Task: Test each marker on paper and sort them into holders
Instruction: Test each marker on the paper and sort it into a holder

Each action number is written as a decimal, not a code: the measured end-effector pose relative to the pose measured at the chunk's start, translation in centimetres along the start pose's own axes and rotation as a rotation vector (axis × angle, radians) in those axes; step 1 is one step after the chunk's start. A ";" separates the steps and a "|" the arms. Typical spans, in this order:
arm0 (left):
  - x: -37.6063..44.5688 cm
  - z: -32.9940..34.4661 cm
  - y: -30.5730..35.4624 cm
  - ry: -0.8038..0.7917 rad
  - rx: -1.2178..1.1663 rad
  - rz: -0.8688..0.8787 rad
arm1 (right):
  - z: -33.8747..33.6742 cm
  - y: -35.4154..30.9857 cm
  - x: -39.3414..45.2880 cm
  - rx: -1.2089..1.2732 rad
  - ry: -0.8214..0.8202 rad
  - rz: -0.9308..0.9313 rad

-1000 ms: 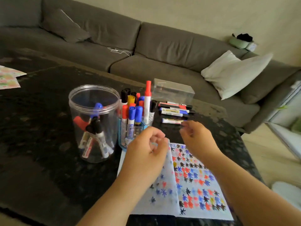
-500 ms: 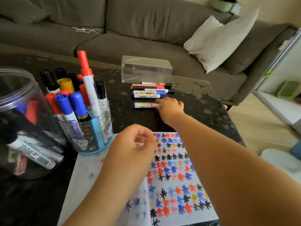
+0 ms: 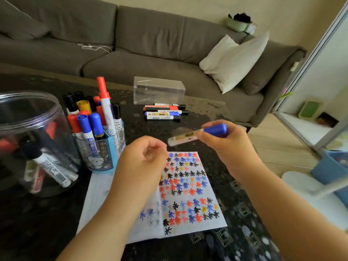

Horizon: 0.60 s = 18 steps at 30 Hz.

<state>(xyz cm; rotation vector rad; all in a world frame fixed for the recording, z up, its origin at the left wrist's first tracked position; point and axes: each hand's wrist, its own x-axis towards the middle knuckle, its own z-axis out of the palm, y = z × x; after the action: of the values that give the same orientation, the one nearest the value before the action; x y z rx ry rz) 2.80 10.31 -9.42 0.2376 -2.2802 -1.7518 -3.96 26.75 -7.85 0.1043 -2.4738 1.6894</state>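
Right hand: I have my right hand [image 3: 226, 144] pinching a blue-capped marker [image 3: 197, 134] at its cap end, held level in the air right of frame centre, above the top edge of the paper.
Left hand: my left hand [image 3: 143, 162] sits loosely curled over the paper [image 3: 188, 185], holding nothing that I can make out.
Step in hand: I judge this marker is picked and not yet uncapped or tested.
Next move: I need the left hand to take the barrel so the cap pulls off, then a mark on a bare patch of paper.
Holders: blue cup [image 3: 101, 157] left of centre; clear jar [image 3: 33, 144] at left edge.
Untested markers: row of markers [image 3: 163, 112] upper centre, before the clear box [image 3: 159, 91].
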 end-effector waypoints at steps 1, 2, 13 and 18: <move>-0.4 0.0 0.2 -0.003 -0.002 0.026 | -0.9 -0.5 -1.7 0.096 -0.003 0.029; -0.9 0.0 0.4 -0.015 0.003 0.050 | -1.7 -0.8 -3.4 0.175 -0.019 0.049; -5.3 2.9 0.2 -0.491 -0.011 -0.205 | -1.2 1.4 -14.0 0.519 -0.269 0.357; -5.1 3.0 -0.3 -0.621 -0.362 -0.317 | -0.7 1.7 -13.4 0.774 -0.440 0.488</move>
<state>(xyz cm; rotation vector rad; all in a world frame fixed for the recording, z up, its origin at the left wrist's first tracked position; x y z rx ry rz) 6.75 14.42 -10.99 -0.0304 -2.3252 -2.6684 9.10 27.71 -11.23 -0.0641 -2.0201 3.0477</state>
